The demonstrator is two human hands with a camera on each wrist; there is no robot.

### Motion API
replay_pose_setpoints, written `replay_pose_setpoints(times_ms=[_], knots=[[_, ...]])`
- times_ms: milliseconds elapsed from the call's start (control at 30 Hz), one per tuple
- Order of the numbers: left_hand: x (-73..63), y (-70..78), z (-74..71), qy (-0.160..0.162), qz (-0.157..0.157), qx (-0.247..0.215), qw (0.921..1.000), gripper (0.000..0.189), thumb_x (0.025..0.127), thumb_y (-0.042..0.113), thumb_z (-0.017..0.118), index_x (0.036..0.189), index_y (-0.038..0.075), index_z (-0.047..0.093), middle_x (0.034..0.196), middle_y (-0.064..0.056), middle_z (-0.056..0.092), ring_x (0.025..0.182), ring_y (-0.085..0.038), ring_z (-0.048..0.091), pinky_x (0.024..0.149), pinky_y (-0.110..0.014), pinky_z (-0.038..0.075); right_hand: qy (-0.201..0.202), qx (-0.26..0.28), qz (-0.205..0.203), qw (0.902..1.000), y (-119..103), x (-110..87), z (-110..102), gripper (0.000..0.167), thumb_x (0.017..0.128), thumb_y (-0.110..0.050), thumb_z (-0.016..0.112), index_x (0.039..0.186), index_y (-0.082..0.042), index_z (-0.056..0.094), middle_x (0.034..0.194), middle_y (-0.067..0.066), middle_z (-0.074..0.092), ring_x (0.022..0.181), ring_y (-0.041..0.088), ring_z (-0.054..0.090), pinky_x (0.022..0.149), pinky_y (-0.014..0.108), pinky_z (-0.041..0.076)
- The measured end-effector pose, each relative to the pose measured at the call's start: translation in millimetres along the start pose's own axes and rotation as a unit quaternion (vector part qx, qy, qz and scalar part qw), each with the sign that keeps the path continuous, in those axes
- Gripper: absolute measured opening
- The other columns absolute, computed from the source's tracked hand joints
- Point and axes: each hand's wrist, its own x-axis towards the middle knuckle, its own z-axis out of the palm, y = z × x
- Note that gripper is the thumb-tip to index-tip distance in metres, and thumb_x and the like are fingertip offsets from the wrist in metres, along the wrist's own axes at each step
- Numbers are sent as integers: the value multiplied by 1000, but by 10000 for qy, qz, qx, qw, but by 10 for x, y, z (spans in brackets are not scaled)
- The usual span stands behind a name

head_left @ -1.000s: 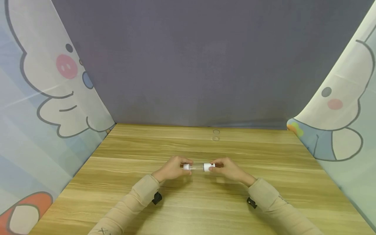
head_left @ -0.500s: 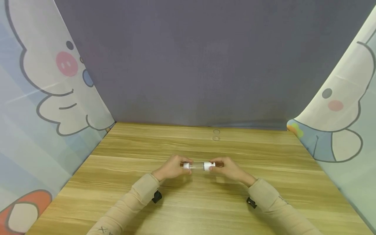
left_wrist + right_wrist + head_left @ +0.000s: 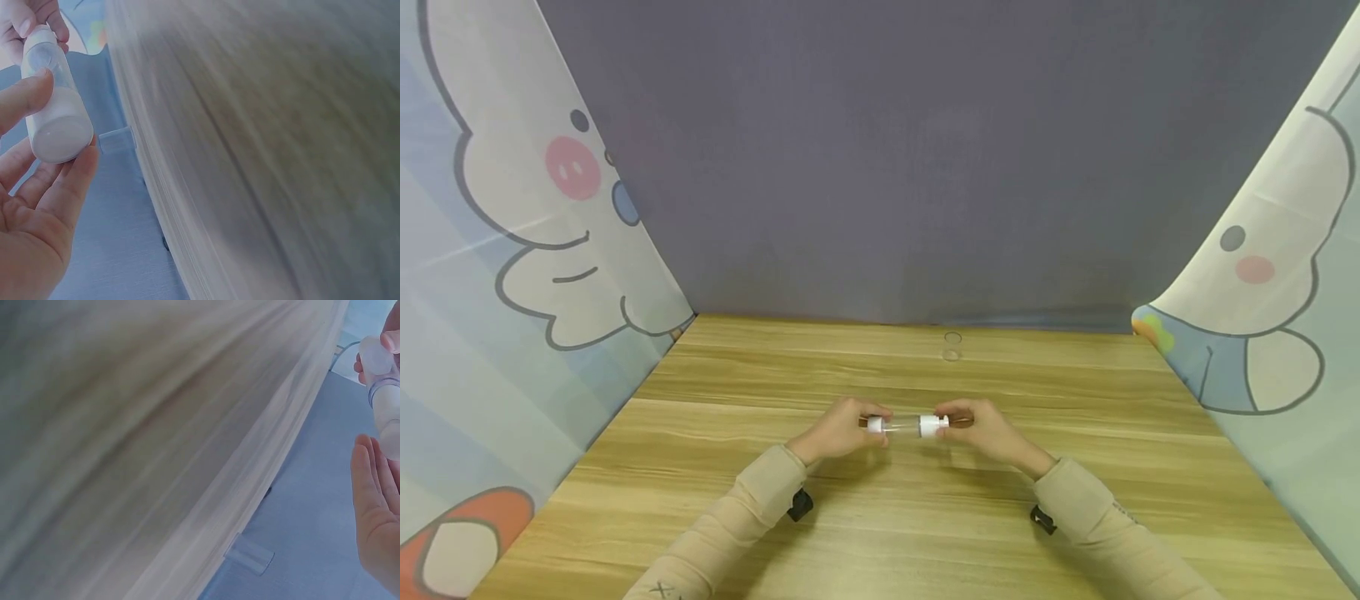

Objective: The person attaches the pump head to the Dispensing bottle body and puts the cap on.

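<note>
A small clear pump bottle (image 3: 904,427) with a white base and a white pump head (image 3: 931,426) lies sideways between both hands, held above the table. My left hand (image 3: 837,432) grips the white base, its thumb and fingers on opposite sides, as the left wrist view shows on the bottle (image 3: 60,122). With thumb and fingers, my right hand (image 3: 992,432) pinches the white pump head. In the right wrist view the right hand (image 3: 380,519) is partly cut off at the edge, beside the pump head. The palms are largely hidden from above.
Toward the back of the wooden table (image 3: 775,367) stands a clear, open-rimmed cylinder (image 3: 952,347), like a transparent cap. A dark grey cloth (image 3: 910,167) hangs behind the table. Cartoon-printed curtains (image 3: 535,250) flank both sides.
The fingers of my right hand have shifted slightly on the pump head. The left hand, the bottle and the clear cylinder stay in place.
</note>
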Motion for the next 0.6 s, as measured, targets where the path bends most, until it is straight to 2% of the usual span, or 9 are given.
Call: replay_pose_setpoints(times_ms=[167, 433, 600], knots=[[-7, -15, 5, -2, -1, -54, 10000, 42, 80, 15, 71, 117, 0, 60, 118, -14, 62, 92, -17, 62, 76, -23, 54, 9, -69, 72, 9999, -17, 5, 16, 41, 84, -17, 66, 116, 7, 57, 112, 24, 60, 97, 32, 62, 80, 31, 55], [-16, -37, 0, -29, -4, -141, 9999, 43, 80, 16, 71, 118, -1, 60, 119, -14, 61, 96, -19, 61, 79, -24, 54, -104, -130, 10, 9999, -301, -40, 16, 35, 84, -7, 64, 112, 12, 57, 108, 29, 60, 95, 37, 62, 78, 31, 55], [-12, -35, -17, -27, -12, -108, 9999, 43, 80, 17, 71, 118, 0, 60, 119, -11, 61, 99, -19, 60, 84, -28, 53, -98, -160, 36, 9998, -352, -34, 12, 35, 84, -7, 64, 112, 13, 57, 107, 30, 60, 94, 37, 62, 76, 29, 55]])
